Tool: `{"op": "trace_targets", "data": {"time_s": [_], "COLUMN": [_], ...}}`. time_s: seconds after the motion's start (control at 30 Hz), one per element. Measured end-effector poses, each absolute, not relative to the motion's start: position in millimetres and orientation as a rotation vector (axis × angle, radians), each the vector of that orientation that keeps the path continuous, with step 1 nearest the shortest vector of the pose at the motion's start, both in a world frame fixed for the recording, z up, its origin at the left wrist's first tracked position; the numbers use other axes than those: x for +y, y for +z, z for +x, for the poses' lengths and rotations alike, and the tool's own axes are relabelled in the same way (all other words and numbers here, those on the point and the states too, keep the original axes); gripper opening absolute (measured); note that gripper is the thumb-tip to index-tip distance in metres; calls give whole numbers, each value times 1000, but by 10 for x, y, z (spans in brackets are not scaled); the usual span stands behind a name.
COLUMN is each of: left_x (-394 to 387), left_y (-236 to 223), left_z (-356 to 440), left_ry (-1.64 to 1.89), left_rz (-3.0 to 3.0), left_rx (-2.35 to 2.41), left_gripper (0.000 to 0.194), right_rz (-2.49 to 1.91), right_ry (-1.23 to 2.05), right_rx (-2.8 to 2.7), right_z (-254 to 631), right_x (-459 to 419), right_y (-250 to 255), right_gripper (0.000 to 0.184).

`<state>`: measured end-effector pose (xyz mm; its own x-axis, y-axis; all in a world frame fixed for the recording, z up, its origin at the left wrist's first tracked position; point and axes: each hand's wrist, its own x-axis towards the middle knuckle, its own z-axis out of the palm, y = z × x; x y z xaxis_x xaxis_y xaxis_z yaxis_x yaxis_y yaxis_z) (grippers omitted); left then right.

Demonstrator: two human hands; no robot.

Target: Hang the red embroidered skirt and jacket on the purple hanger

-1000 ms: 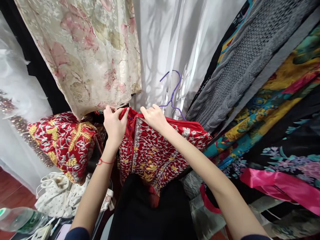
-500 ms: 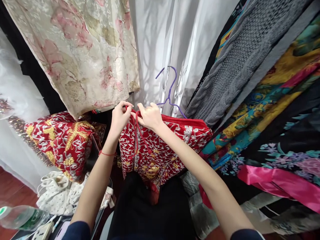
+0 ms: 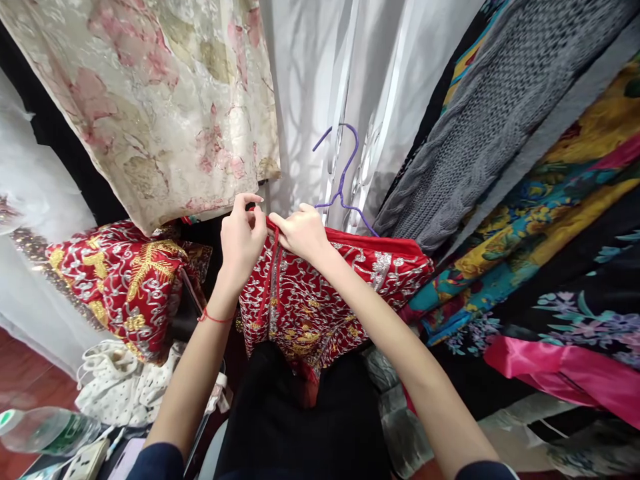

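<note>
A red garment (image 3: 320, 300) with silver and gold embroidery hangs before me, its lower part draped over my black-clad lap. My right hand (image 3: 303, 233) is closed on its red top edge, near the left corner. Close beside it, my left hand (image 3: 243, 240) has curled fingers and a bit of red cord at the fingertips; the exact grip is partly hidden. A thin red cord (image 3: 274, 267) dangles down the garment's front below the hands. Behind the top edge rises a purple hanger (image 3: 342, 180), its lower part hidden by the cloth.
A cream floral cloth (image 3: 200, 120) hangs at upper left, above another red embroidered piece (image 3: 125, 287). On the right hang a grey knit (image 3: 480, 113) and colourful fabrics (image 3: 500, 247). White dotted cloth (image 3: 120, 387), a plastic bottle (image 3: 47, 430) and a power strip (image 3: 90, 460) lie lower left.
The red loop between my hands has been drawn in, and less cord shows. My left hand has turned, with its index finger lifted. The view has shifted slightly.
</note>
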<state>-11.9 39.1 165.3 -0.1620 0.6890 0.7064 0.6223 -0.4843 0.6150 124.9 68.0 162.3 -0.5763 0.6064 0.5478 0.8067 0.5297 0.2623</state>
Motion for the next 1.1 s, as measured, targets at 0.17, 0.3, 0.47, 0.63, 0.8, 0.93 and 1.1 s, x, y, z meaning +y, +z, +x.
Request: {"op": "trace_targets", "data": {"time_s": [0.17, 0.3, 0.47, 0.63, 0.8, 0.93, 1.1], "left_x": [312, 166, 86, 201, 305, 364, 330], "left_y": [1512, 995, -170, -727, -670, -658, -653], "left_z": [-164, -408, -384, -44, 103, 103, 38], "left_ry": [2000, 2177, 1892, 1770, 1797, 1822, 1701], "left_rz": [1859, 1518, 1176, 1117, 1132, 1074, 1063], "left_rx": [1604, 1559, 1437, 1442, 1418, 1387, 1332], "left_gripper": [18, 18, 31, 44, 42, 41, 43], "right_rz": [-1131, -1125, -1060, -979, -950, -942, -937], "right_ry": [-721, -732, -813, -869, -900, -900, -878], "right_rx": [-2414, -2394, -2276, -2233, -2215, -2188, -2194], "right_z": [1326, 1366, 1351, 1403, 1427, 1409, 1410], "right_x": [741, 769, 826, 875, 900, 912, 912], "right_y": [1590, 1557, 1468, 1399, 1374, 1360, 1360], "right_gripper": [37, 40, 38, 36, 37, 36, 35]}}
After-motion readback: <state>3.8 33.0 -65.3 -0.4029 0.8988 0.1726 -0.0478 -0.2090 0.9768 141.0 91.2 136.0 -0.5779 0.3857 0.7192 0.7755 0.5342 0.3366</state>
